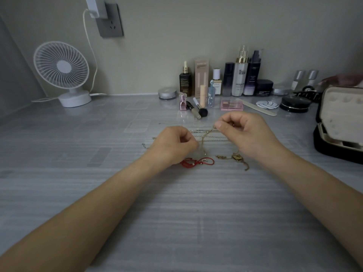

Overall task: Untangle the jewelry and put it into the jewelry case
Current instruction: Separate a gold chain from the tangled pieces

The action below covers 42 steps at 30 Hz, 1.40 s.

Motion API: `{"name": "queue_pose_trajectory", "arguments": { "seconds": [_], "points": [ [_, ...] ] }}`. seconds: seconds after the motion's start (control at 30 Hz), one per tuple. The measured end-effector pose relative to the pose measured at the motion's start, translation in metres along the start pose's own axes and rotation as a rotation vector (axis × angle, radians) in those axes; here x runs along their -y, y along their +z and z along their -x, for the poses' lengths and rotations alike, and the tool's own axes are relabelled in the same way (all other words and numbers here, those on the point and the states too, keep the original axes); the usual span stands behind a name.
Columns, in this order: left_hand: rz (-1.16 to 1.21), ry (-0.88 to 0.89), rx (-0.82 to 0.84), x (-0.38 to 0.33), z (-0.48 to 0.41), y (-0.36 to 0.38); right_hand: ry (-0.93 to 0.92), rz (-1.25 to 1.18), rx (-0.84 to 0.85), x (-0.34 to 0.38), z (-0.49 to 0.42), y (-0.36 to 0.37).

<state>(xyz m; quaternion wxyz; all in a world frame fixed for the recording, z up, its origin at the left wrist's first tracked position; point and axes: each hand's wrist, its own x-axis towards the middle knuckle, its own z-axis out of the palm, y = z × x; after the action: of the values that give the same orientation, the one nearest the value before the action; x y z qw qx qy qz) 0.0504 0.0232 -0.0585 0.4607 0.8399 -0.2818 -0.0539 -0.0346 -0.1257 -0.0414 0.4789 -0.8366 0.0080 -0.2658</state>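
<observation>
The right hand (245, 130) is curling its fingers and pinching a thin gold chain (205, 137). The left hand (172, 143) is curling too, pinching the same chain lower down. Both arms are reaching forward over the table (176, 213). Silver chains (216, 138) are lying between the hands. A red bracelet (196, 161) and a gold bracelet (234, 157) are lying nearer the person. The jewelry case (337, 122) is sitting open, well apart on the right.
</observation>
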Motion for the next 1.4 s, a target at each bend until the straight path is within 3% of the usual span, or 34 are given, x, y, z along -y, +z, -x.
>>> {"name": "queue_pose_trajectory", "arguments": {
  "seconds": [0.1, 0.3, 0.57, 0.67, 0.8, 0.93, 1.17, 1.27, 1.4],
  "points": [
    [-0.021, -0.015, 0.026, -0.001, 0.001, 0.0, -0.002, -0.042, -0.001, 0.001, 0.0, -0.001],
    [0.181, -0.079, -0.045, -0.006, -0.002, -0.004, 0.02, -0.024, 0.02, -0.001, -0.001, -0.002],
    [0.226, -0.084, -0.085, -0.006, -0.003, -0.008, 0.082, 0.033, 0.431, 0.007, 0.003, -0.009],
    [0.161, -0.065, -0.06, -0.004, -0.003, -0.007, 0.088, 0.061, 0.412, 0.008, -0.002, -0.02],
    [0.08, -0.061, -0.039, 0.0, -0.004, -0.007, 0.108, 0.267, 0.328, -0.001, -0.012, -0.043],
    [-0.157, -0.007, -0.045, 0.005, -0.003, -0.005, 0.159, 0.606, 0.476, -0.01, -0.011, -0.05],
    [-0.217, 0.073, -0.054, 0.005, -0.001, -0.002, 0.112, 0.745, 0.482, -0.012, -0.008, -0.038],
    [-0.097, 0.163, -0.041, 0.0, 0.002, 0.002, 0.058, 0.614, 0.417, -0.01, -0.009, -0.04],
    [0.384, 0.091, 0.127, -0.013, 0.007, 0.011, 0.049, 0.254, 0.297, 0.005, -0.01, -0.034]
  ]
}}
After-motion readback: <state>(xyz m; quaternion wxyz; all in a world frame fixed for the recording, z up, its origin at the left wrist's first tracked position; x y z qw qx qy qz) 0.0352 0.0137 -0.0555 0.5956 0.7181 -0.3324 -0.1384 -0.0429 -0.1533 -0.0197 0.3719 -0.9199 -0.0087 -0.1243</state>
